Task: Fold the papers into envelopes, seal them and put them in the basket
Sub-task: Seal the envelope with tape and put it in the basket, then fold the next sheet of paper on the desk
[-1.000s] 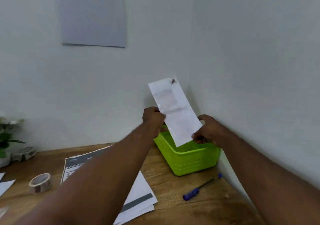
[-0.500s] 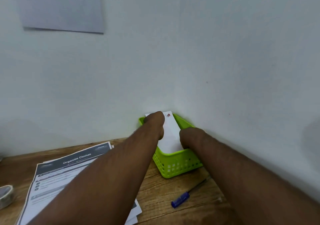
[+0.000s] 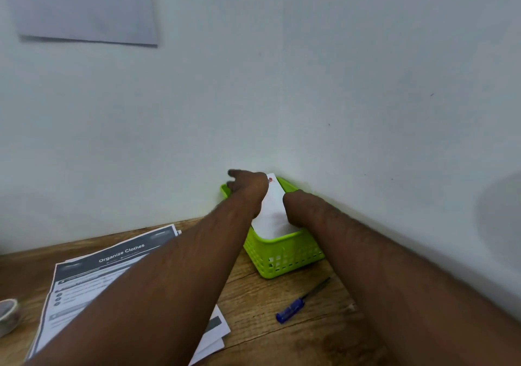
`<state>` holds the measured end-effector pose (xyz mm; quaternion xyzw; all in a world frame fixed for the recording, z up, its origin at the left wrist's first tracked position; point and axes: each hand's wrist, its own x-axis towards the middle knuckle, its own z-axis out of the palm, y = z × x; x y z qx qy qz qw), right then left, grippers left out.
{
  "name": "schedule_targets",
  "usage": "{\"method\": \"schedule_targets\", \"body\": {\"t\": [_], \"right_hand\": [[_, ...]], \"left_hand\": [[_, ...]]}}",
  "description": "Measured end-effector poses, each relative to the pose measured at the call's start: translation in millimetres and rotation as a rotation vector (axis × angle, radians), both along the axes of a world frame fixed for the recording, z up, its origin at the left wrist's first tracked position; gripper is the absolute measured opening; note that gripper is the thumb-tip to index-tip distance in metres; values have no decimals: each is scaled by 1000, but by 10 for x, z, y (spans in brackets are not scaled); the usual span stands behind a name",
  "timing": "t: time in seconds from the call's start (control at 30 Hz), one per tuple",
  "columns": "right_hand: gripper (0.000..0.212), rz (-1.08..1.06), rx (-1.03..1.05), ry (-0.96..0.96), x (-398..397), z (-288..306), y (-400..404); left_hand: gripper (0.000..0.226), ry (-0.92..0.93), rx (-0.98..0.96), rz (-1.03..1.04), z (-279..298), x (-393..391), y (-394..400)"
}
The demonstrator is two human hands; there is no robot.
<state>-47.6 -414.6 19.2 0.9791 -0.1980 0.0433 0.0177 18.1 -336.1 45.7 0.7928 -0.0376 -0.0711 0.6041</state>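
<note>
1. "Organize Clothes" stands in white letters on the dark header band of the top printed sheet (image 3: pixel 118 255) lying on the wooden table.
2. The smaller lines beneath that heading are too blurred to read.
3. A small red mark, perhaps a logo, sits on the white envelope's (image 3: pixel 272 210) far corner; illegible.

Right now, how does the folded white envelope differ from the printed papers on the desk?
The envelope is narrow, folded and almost blank, with one small red mark; the printed papers are full unfolded sheets with dark headers. The envelope leans inside the green basket, between both hands; the papers lie flat on the wooden desk, partly under the left forearm. Both are white paper.
</note>
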Motion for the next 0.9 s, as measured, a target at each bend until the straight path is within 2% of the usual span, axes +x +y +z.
{"method": "schedule_targets", "body": {"t": [0.1, 0.17, 0.23, 0.33, 0.47, 0.53, 0.63, 0.77, 0.9], "right_hand": [[32, -7, 20, -10, -8, 10, -60], [31, -26, 49, -8, -40, -10, -72], [32, -55, 71, -4, -75, -43, -68], [33, -84, 101, -46, -151, -43, -53], [27, -96, 143, -177, -234, 51, -85], [24, -103, 155, -235, -243, 107, -57], [25, -93, 180, -298, -236, 168, 46], [24, -28, 224, -364, -203, 242, 277], [24, 124, 258, -434, -163, 232, 739]], "left_hand": [[63, -225, 89, 78, 55, 29, 230], [59, -131, 98, 96, -51, 91, 365], [51, 3, -6, -19, -194, 75, 439], [13, 76, -76, -152, -323, -72, 514], [12, 113, -170, -202, -346, -154, 525], [28, 152, -182, -231, -285, -194, 556], [44, 62, -103, -214, -188, -241, 663], [66, -213, 176, -209, -123, -281, 961], [62, -472, 475, -240, -146, -401, 1556]]}}
